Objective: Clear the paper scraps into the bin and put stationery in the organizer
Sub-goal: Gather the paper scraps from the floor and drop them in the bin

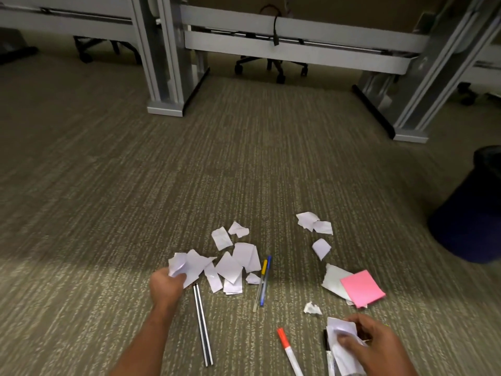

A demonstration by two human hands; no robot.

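White paper scraps lie spread on the striped grey-brown carpet, most of them in one loose heap near the middle of the floor, and some more pieces lie apart to the right. The left hand is closed around a crumpled scrap at the left edge of the heap. The right hand is low at the right side, and its fingers are curled around a bunch of white scraps. Just beside the left hand a black and silver ruler lies on the carpet, pointing away from the person. Two pens, one with a yellow cap and one blue, lie side by side at the right edge of the heap. A marker with an orange cap lies between the ruler and the right hand, and a black marker is partly hidden under the scraps of the right hand. A pink block of sticky notes rests on top of a bigger white scrap, a little beyond the right hand. The dark blue bin stands at the right edge of the view, well apart from the heap. Grey desk legs and office chair bases stand farther back.
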